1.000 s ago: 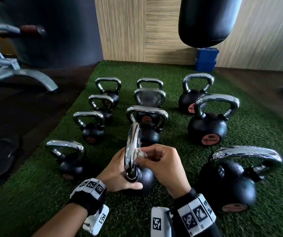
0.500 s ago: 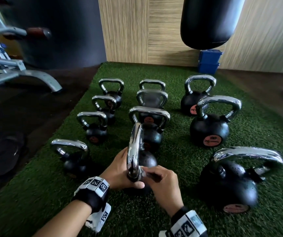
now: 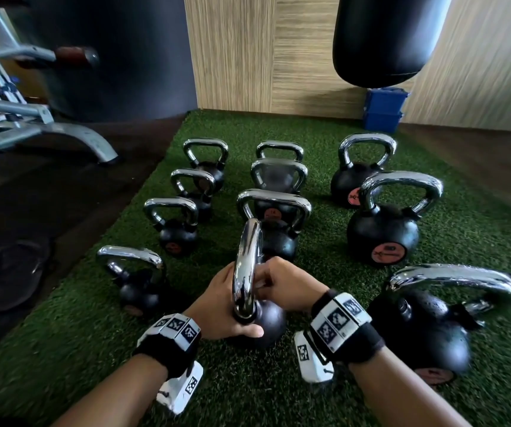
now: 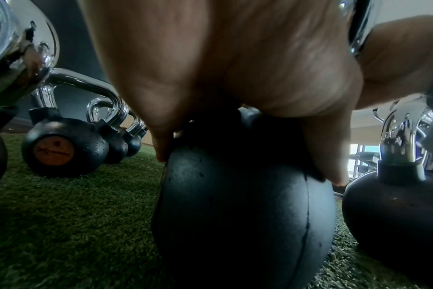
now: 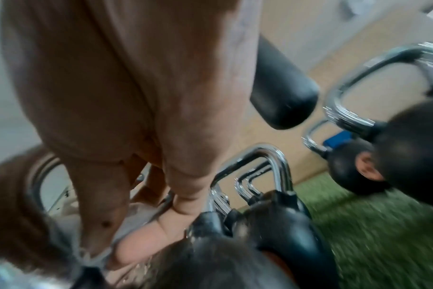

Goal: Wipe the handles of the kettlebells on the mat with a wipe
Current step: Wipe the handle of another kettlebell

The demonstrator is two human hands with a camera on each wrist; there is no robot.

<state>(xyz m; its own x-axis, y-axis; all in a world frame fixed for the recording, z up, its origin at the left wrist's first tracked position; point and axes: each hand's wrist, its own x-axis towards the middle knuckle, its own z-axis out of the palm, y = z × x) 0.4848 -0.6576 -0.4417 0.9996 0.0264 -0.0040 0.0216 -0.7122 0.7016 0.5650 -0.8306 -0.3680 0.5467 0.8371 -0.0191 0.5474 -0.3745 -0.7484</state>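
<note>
The small black round kettlebell stands on the green artificial-turf mat, its polished chrome loop handle turned edge-on between the two hands. The left hand grips the base of that handle where it meets the ball: its thumb lies across the top of the ball, and in the left wrist view the fingers curl down against the ball's far side. The right hand sits on the other side of the handle, fingers pressed together and pinching a crumpled white wipe against the chrome, about halfway up the loop. In the blurred right wrist view the wipe bunches under the thumb. More chrome-handled black kettlebells stand in rows beyond the fingertips and to either side of the hands.
</note>
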